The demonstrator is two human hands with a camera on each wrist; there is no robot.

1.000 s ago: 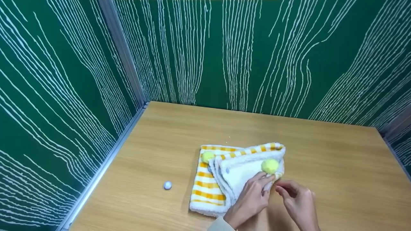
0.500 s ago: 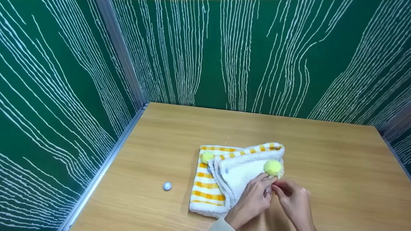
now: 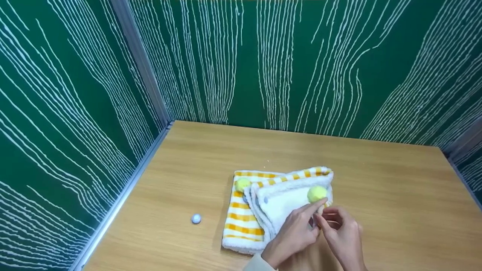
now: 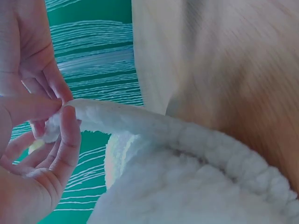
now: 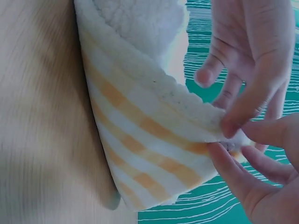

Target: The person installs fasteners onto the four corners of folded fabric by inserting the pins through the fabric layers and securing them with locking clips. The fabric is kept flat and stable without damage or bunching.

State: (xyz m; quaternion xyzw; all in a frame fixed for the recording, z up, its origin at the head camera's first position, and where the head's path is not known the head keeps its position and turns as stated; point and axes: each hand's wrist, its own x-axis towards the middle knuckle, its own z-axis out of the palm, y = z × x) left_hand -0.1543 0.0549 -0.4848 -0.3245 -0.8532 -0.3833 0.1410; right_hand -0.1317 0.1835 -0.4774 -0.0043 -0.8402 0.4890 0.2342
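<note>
A yellow-and-white checked fleece cloth (image 3: 243, 217) with white fluffy lining lies on the table, its right part folded over. One yellow-green pom-pom (image 3: 243, 184) sits at its left, another pom-pom (image 3: 317, 194) near the right edge. My left hand (image 3: 295, 229) holds that right edge, its index finger reaching beside the pom-pom. Close by, my right hand (image 3: 344, 233) pinches the same edge between thumb and index finger. In the right wrist view, the fingertips of the right hand (image 5: 266, 177) and left hand (image 5: 261, 60) meet at the cloth's corner. Fingers partly hide what lies between them.
A small pale-blue ball (image 3: 196, 218) rests on the wooden table (image 3: 169, 180) left of the cloth. Green panels (image 3: 248, 75) with white wavy lines enclose the back and sides, joined by a grey corner post (image 3: 145, 64).
My right hand has moved left from beside the cloth onto its edge and pinches it. The left index finger has stretched out toward the right pom-pom, which shifted slightly right, then back.
</note>
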